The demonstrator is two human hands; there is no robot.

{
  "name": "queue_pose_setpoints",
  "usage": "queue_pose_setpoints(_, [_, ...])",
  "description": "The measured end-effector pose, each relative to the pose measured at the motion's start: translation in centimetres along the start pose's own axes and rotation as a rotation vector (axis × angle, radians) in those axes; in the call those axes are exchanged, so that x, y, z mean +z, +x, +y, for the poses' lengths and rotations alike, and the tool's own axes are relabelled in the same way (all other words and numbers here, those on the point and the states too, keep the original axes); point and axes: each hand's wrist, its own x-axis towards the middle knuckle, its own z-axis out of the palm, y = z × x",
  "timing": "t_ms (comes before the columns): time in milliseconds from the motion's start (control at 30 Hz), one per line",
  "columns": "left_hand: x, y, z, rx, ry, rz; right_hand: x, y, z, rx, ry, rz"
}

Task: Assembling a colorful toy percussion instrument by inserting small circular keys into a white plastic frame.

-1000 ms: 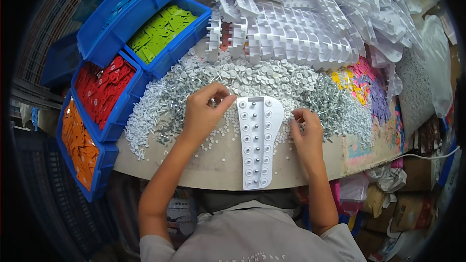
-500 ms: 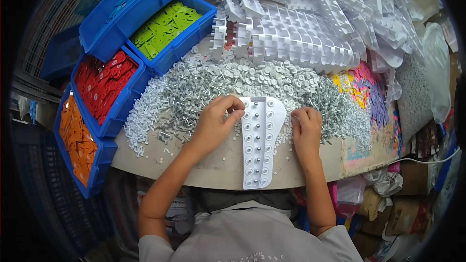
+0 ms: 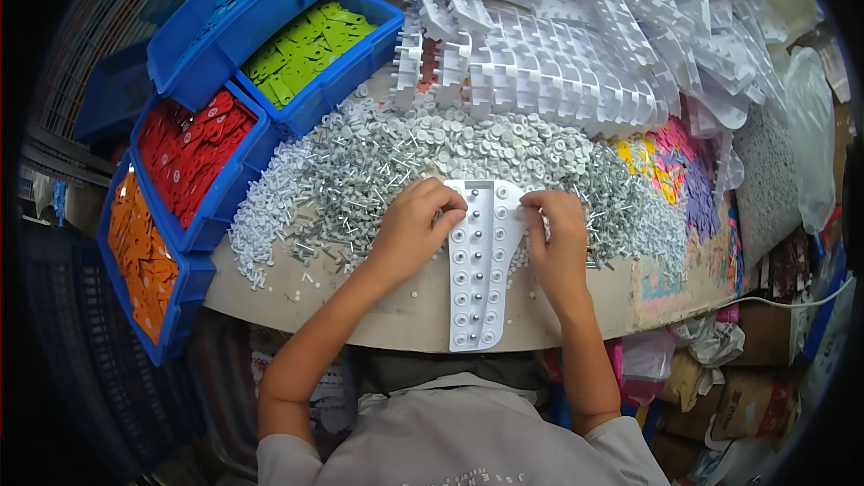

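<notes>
A long white plastic panel (image 3: 480,279), wider at its far end, lies lengthwise before me at the table's front edge. Metal pins stand in its centre channel, and round white washers line both sides. My left hand (image 3: 416,232) is at the panel's far left corner, thumb and forefinger pinched over the washer row; whatever they hold is too small to make out. On the opposite side, my right hand (image 3: 556,236) has its fingers curled in a pinch at the far right edge, and its contents are hidden too.
Metal pins (image 3: 364,175), white washers (image 3: 522,144) and white plastic pegs (image 3: 256,243) are heaped behind the panel. Blue bins (image 3: 261,182) of red, orange and green pieces stand left. White plastic frames (image 3: 558,72) pile up at the back. Purple pieces (image 3: 700,193) lie right.
My right hand has moved left from the loose parts to the panel's far right edge. My left hand has shifted slightly right, over the left washer row. The panel stays in place.
</notes>
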Motion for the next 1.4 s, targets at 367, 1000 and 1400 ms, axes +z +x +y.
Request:
queue_pose_setpoints(367, [0.6,-0.2,0.0,-0.013,0.058,0.037,1.6,0.2,-0.8,0.110,0.148,-0.096])
queue_pose_setpoints(1000, [0.1,-0.3,0.2,0.198,0.243,0.105,1.9,0.5,-0.8,0.057,0.006,-0.134])
queue_pose_setpoints(1400, [-0.8,5.9,-3.7,0.188,0.337,0.039,-0.1,-2.8,-0.2,0.253,0.373,-0.037])
